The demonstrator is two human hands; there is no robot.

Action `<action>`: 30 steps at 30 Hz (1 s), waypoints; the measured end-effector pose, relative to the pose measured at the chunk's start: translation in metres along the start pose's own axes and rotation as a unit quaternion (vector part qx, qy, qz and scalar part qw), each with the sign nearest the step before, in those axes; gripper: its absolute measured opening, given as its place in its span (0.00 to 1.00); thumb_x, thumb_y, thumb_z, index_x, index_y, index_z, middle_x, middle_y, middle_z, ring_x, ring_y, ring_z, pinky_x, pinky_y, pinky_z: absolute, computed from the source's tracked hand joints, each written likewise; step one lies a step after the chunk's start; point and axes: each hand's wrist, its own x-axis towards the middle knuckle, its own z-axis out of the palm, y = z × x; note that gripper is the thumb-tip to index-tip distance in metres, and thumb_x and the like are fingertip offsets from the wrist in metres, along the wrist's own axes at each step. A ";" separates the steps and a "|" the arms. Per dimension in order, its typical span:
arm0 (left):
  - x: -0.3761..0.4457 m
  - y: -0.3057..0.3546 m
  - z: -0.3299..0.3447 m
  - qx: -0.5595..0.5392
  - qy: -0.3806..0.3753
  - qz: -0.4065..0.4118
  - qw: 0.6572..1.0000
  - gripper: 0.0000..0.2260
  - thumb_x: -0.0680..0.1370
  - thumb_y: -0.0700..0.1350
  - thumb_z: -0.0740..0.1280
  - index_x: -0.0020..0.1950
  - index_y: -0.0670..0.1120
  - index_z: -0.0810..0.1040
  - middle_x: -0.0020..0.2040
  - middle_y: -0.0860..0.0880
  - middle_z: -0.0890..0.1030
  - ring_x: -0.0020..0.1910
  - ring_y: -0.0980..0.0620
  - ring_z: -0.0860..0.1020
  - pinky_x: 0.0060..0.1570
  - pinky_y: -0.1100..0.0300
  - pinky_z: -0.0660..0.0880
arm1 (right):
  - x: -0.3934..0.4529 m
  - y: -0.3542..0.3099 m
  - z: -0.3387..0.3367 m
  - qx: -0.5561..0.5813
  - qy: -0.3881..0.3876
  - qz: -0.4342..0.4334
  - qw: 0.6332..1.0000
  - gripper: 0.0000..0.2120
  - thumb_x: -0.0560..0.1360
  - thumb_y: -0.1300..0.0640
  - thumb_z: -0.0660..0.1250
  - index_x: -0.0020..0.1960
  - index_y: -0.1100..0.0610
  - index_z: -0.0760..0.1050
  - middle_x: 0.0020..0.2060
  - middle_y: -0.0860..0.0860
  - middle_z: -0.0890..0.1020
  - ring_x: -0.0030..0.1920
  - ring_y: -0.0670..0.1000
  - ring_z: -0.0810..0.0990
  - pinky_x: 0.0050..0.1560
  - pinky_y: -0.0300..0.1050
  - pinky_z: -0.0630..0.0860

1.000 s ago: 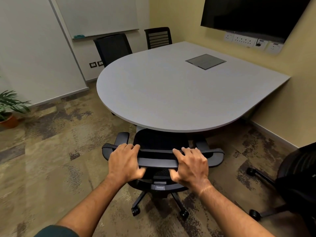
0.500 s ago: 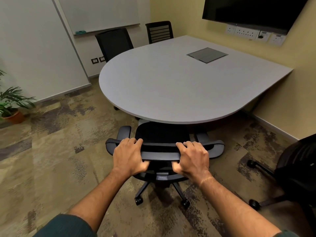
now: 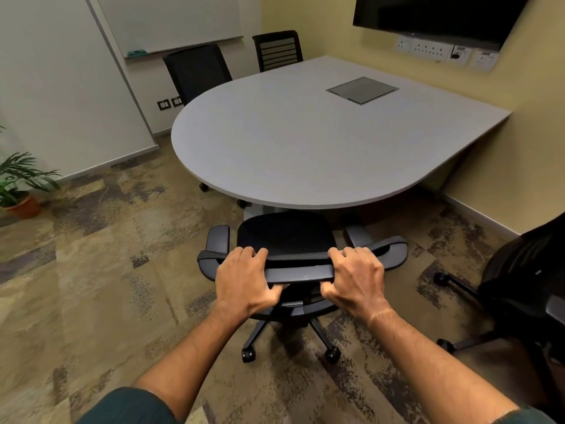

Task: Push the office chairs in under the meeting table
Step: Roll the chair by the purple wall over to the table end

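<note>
The left hand (image 3: 244, 278) and the right hand (image 3: 356, 278) are set apart, and both grip the top edge of the backrest of the nearest chair (image 3: 287, 240), fingers curled over it and thumbs underneath. Its seat front sits right at the rounded edge of the table (image 3: 275, 142), so it looks only partly in; a further push seems needed. Two chairs at the far side, one at the table's curve (image 3: 197, 71) and one by the wall (image 3: 278, 50), look tucked close. A fourth chair (image 3: 519, 286) to the right stands well clear of the table and likely comes next. That chair is cut off by the frame, and the table's legs and the far chairs' bases are mostly hidden.
</note>
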 end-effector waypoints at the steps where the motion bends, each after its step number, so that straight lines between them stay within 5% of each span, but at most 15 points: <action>1: -0.003 0.004 -0.001 -0.002 0.000 -0.002 1.000 0.29 0.62 0.70 0.58 0.49 0.49 0.75 0.40 0.51 0.75 0.41 0.52 0.72 0.35 0.59 0.64 | -0.004 0.003 0.000 0.006 0.003 -0.003 1.000 0.13 0.57 0.48 0.62 0.37 0.56 0.71 0.29 0.51 0.73 0.30 0.53 0.71 0.35 0.46 0.68; 30: -0.049 0.163 -0.019 -0.022 -0.017 -0.033 0.999 0.24 0.59 0.67 0.64 0.43 0.50 0.75 0.36 0.53 0.74 0.37 0.51 0.74 0.29 0.60 0.61 | -0.091 0.147 -0.017 0.061 0.011 -0.037 0.997 0.19 0.55 0.45 0.60 0.39 0.56 0.75 0.31 0.53 0.75 0.32 0.55 0.73 0.35 0.46 0.73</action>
